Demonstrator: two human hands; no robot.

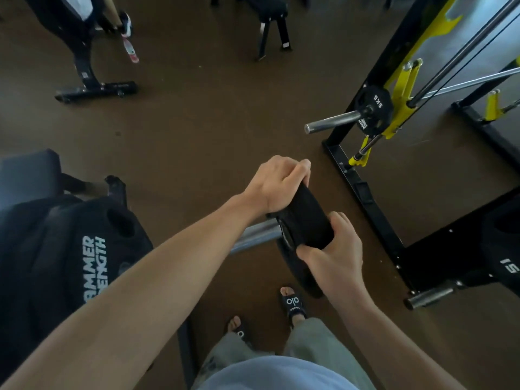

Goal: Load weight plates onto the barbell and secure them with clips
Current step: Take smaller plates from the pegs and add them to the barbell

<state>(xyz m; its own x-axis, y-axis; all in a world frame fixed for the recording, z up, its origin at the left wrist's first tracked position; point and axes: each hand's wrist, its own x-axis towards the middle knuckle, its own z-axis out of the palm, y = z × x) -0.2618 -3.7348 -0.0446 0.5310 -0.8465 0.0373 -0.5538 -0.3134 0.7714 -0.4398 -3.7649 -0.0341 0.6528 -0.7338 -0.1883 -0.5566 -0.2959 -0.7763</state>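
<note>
A black weight plate (305,220) stands on edge at the end of a chrome bar (254,235) in the lower middle of the head view. My left hand (277,182) grips the plate's top rim from above. My right hand (334,254) holds its near lower rim, fingers curled round the edge. The plate's hole and the bar tip are hidden behind my hands. To the right, a barbell sleeve (330,123) sticks out of the yellow and black rack and carries a small 5 kg plate (371,111). No clip is in sight.
Large black Hammer Strength plates (84,249) fill the lower left. The rack's black base (365,198) runs along the floor at right, with a 15 kg plate (503,249) stored on a peg. Benches and another person's shoes (128,32) are at the far side. My sandalled feet stand below the plate.
</note>
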